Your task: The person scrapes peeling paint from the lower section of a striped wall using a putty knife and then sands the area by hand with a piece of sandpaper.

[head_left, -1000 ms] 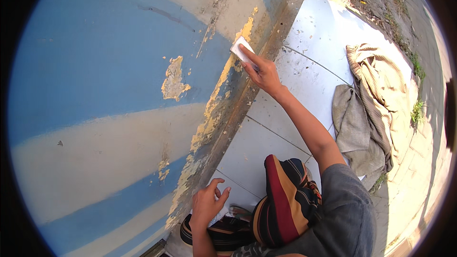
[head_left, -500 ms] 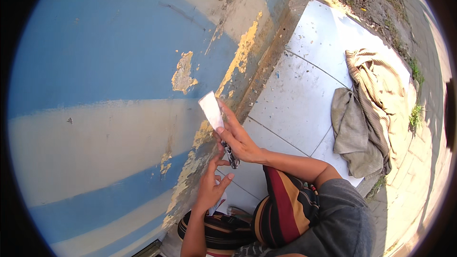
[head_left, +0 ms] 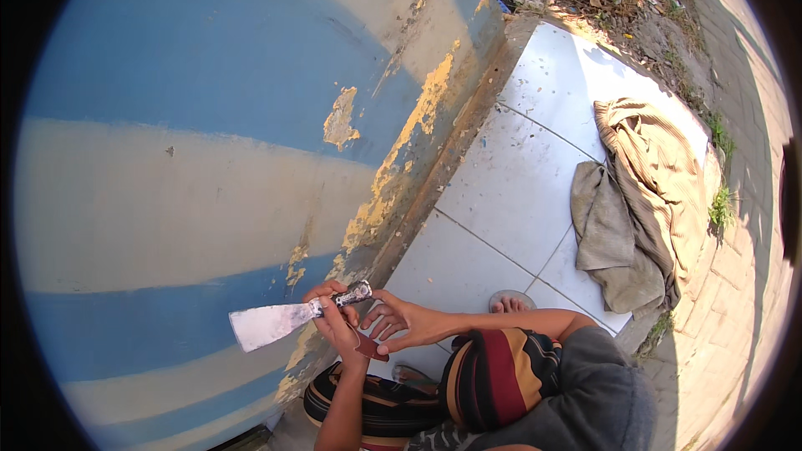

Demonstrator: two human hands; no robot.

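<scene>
My left hand (head_left: 336, 325) is closed round the dark speckled handle of a paint scraper (head_left: 271, 323). Its wide, whitish-stained blade points left, in front of the painted wall (head_left: 192, 209). A small reddish-brown sheet (head_left: 370, 347), perhaps sandpaper, lies against the left palm near the wrist; how it is gripped is partly hidden. My right hand (head_left: 409, 319) is beside the handle's end, its fingers bent and apart from the thumb. The right thumb tip touches the sheet's edge.
Yellowish peeled patches (head_left: 341, 119) mark the blue and beige wall, mostly along its base. White floor tiles (head_left: 484, 175) with scattered flakes run beside it. Beige and grey-brown cloths (head_left: 652, 175) lie bunched on the right. Beyond are soil, leaves and paving (head_left: 718, 292).
The scraper has passed from my right hand to my left, and its blade has swung from pointing up to pointing left. Both hands are lower. The reddish-brown sheet now shows between them.
</scene>
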